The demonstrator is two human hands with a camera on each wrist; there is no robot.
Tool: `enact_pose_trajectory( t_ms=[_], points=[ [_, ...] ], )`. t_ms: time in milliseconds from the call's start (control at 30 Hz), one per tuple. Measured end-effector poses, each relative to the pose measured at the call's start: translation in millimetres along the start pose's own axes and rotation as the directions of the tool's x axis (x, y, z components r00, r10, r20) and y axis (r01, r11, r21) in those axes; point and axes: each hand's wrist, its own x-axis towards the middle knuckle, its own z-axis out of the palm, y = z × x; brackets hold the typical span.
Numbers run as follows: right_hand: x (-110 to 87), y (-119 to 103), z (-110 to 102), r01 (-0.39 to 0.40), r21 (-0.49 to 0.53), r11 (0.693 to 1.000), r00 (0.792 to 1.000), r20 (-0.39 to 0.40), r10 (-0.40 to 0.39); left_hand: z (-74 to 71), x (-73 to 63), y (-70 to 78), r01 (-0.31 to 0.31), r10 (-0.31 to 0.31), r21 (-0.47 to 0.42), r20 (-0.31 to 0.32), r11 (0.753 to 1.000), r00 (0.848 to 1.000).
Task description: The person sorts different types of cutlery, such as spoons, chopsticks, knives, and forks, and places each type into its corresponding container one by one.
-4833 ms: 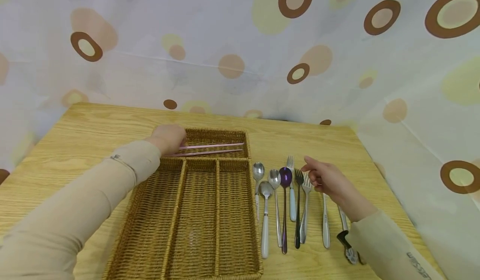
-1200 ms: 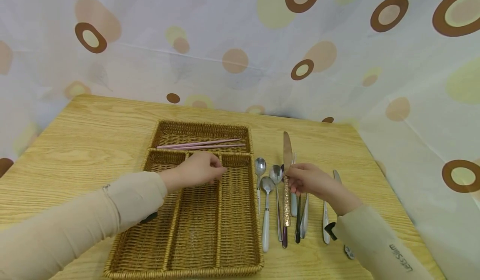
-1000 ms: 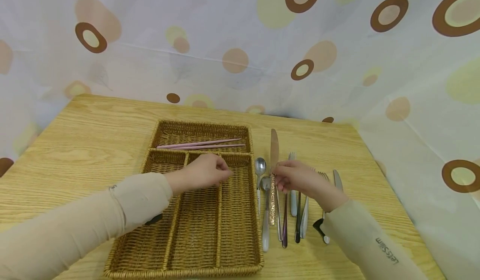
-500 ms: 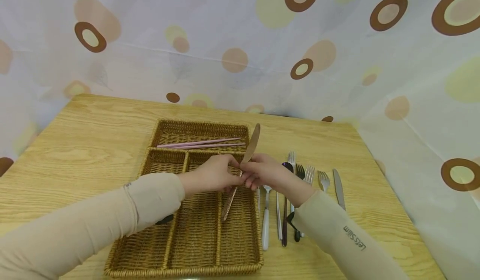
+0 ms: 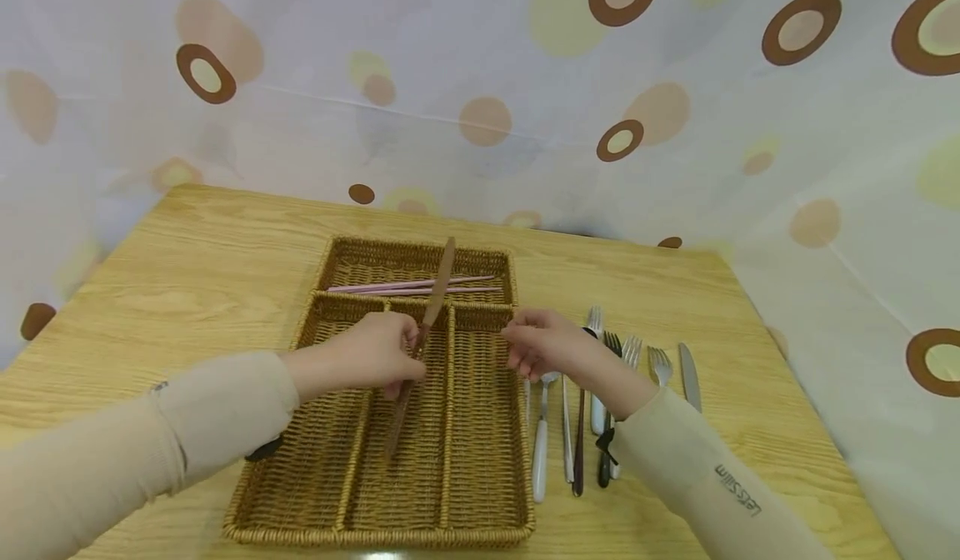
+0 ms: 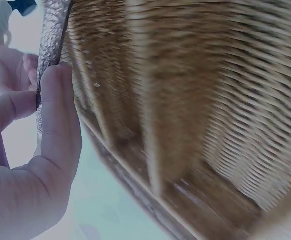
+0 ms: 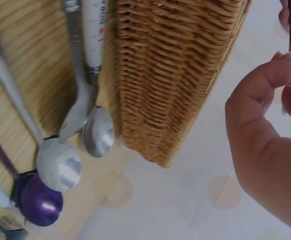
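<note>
My left hand point(image 5: 378, 352) pinches a copper-coloured table knife point(image 5: 441, 281) between thumb and fingers, over the middle long compartment of the wicker cutlery tray point(image 5: 378, 535). Its blade points away, across the back compartment. In the left wrist view the knife's handle point(image 6: 53, 40) shows a hammered texture. My right hand point(image 5: 543, 343) hovers over the tray's right side, fingers loosely bent, apart from the knife in the head view. Two pink chopsticks point(image 5: 412, 286) lie in the back compartment.
Right of the tray lie several spoons, one purple point(image 7: 39, 200) and one white-handled point(image 5: 540, 460), several forks point(image 5: 660, 366) and a silver knife point(image 5: 690, 377). A spotted cloth point(image 5: 420, 85) hangs behind the wooden table point(image 5: 225, 235).
My right hand picked up the copper-coloured knife, carried it left to the tray and passed it to my left hand, which moved it further left. Earlier, my left hand was at the chopsticks.
</note>
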Motion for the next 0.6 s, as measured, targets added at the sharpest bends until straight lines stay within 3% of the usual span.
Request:
enact_pose_trajectory(
  t_ms=[167,333,600],
  points=[
    [-6.5,9.0,-9.3,-0.008,0.006,1.000,1.000,-0.019,0.008,-11.6,-20.0,-20.0,0.094,-0.093,-0.086,0.014,0.992,0.996],
    [-10.6,13.5,-15.8,-0.011,0.025,1.000,1.000,-0.022,0.011,-19.9,-32.7,-30.4,0.117,-0.109,-0.177,0.051,0.977,0.993],
    [-11.9,13.7,-16.2,-0.002,0.019,1.000,1.000,-0.015,0.002,-23.9,-36.8,-47.1,0.169,-0.166,-0.060,0.054,0.984,0.985]
  ],
)
